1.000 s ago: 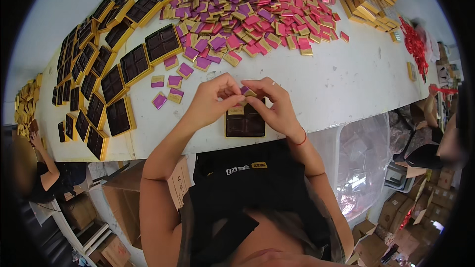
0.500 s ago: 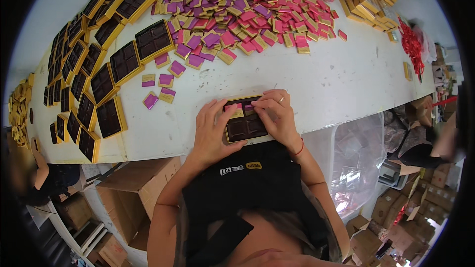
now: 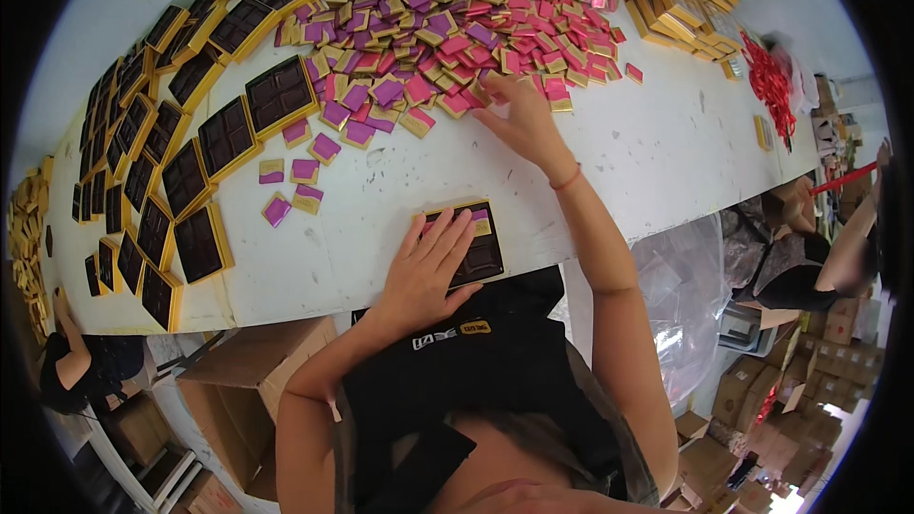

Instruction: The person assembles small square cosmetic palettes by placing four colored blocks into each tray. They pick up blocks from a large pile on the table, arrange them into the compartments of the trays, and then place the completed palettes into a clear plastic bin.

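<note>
On the near edge of the table lies a gold-edged box with a dark brown compartment tray [image 3: 482,259]. My left hand [image 3: 428,262] rests flat across its left part, fingers stretched out. Between and beside those fingers a gold-and-purple wrapped square [image 3: 482,223] shows in a far compartment; the rest of that row is largely covered. At the near side of a heap of small flat squares in gold with pink or purple wrapping [image 3: 447,48] is my right hand [image 3: 524,124], its thumb apart from the fingers. Its fingertips touch or hover over pink squares; which, I cannot tell.
Several dark-trayed gold boxes [image 3: 224,138] stand in rows at the left. Stray purple squares [image 3: 305,170] lie nearer. Stacked gold boxes [image 3: 676,5] and red ribbon [image 3: 769,86] are at the far right. A cardboard box [image 3: 248,371] sits below the table; other people are at both sides.
My right hand has left the box and reached forward to the heap. My left hand has shifted from gripping the box's side to lying flat over it. The view has shifted slightly.
</note>
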A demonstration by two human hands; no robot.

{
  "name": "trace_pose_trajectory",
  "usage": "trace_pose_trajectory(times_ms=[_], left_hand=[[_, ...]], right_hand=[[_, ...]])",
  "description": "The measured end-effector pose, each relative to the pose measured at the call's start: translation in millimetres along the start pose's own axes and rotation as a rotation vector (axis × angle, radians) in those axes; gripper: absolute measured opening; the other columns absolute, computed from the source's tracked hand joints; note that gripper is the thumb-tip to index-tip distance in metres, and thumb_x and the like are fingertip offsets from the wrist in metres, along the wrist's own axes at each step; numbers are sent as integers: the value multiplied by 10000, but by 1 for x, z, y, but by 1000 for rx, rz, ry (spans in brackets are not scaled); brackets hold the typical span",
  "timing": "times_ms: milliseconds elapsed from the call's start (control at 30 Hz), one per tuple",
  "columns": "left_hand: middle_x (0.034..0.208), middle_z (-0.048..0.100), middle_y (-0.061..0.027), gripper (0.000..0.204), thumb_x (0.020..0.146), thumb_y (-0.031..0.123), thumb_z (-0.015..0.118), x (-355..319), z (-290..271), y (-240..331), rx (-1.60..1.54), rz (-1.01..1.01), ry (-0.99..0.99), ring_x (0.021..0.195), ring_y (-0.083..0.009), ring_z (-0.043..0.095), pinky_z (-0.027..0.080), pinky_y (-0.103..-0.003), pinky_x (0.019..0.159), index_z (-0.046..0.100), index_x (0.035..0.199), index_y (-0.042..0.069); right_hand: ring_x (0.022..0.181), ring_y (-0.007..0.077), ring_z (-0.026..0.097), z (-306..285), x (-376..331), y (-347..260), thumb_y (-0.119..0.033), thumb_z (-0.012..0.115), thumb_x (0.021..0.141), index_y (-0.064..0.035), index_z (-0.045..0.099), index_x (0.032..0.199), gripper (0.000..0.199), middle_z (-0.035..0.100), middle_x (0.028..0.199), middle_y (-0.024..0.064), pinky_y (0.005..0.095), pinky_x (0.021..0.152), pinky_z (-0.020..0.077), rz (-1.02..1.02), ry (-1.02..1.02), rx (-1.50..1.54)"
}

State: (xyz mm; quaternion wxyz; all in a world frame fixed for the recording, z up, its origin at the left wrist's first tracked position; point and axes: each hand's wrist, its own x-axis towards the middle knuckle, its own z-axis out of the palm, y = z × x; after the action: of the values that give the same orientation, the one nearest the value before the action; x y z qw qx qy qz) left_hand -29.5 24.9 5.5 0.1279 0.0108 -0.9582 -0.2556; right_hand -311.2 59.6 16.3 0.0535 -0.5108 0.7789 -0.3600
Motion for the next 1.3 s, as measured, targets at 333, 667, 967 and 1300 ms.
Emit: trace_pose_trajectory(times_ms=[333, 667, 967, 1300], left_hand=[[1553, 332, -232, 1061, 687, 363, 876, -30, -9, -16, -158, -137, 139, 1462, -428, 271, 187, -569, 1192, 298, 1506, 17], [1526, 364, -181, 878, 691, 280, 862, -17, -16, -8, -190, -225, 264, 1418, -414, 332, 259, -538, 1166, 434, 1428, 66], [1014, 695, -111, 341, 848, 41, 737, -14, -10, 7, -751, -405, 460, 900, -245, 664, 516, -324, 821, 656, 1179, 34], [942, 709, -86, 242, 849, 31, 721, 10, -38, -17, -410, -224, 201, 858, -271, 628, 499, -369, 824, 724, 1088, 64]], right_hand=[[859, 62, 537, -10, -38, 1, -23, 697, 907, -44, 572, 1148, 272, 605, 961, -7, 234, 761, 443, 200, -107, 653], [827, 71, 576, -13, -154, -70, 6, 635, 935, -31, 565, 1117, 198, 639, 1043, 35, 227, 712, 462, 332, -152, 856], [916, 131, 644, 8, -148, -112, 17, 706, 879, -47, 545, 1127, 303, 651, 1042, 78, 261, 728, 521, 235, -130, 796], [1172, 292, 563, -19, -141, -56, -112, 809, 778, -51, 634, 1202, 464, 592, 1312, 118, 386, 1004, 442, 160, -28, 396]])
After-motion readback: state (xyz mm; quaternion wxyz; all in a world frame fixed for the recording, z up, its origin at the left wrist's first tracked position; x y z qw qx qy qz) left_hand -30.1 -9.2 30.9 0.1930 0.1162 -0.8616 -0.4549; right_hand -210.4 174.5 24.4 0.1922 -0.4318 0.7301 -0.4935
